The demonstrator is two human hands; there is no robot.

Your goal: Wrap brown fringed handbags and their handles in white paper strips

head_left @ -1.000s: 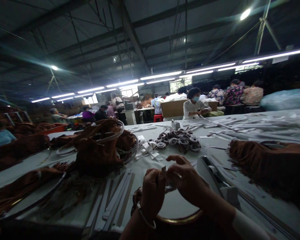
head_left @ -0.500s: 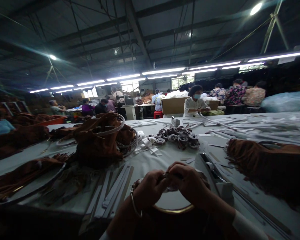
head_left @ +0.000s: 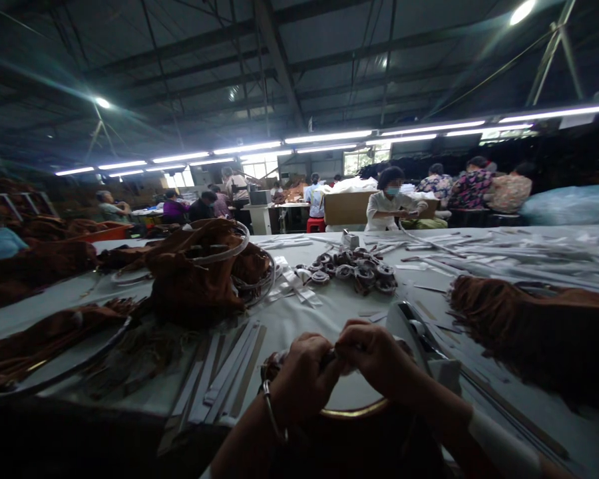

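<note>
In front of me stands a round hoop with a golden near rim (head_left: 354, 411), its far side bunched with brown and whitish fabric (head_left: 274, 362). My left hand (head_left: 304, 369), with a bangle at the wrist, is closed on the far rim with its fingers curled over the fabric. Beside it my right hand (head_left: 372, 352) is also closed, fingertips pinching the same rim close to the left thumb. The exact bit between the fingertips is too dark to make out. Just right of the right hand sits a tape dispenser (head_left: 414, 332).
Flat pale strips (head_left: 224, 372) lie left of my hands. Brown fabric on hoops (head_left: 194, 279) is heaped beyond them, and another brown fabric pile (head_left: 534, 326) lies right. Small rolled coils (head_left: 364, 269) sit mid-table. A masked co-worker (head_left: 387, 203) works across the table.
My hands have shifted slightly; the right fingertips have drawn a little apart from the left and risen. The hoop has moved slightly right. The co-worker opposite has raised a hand.
</note>
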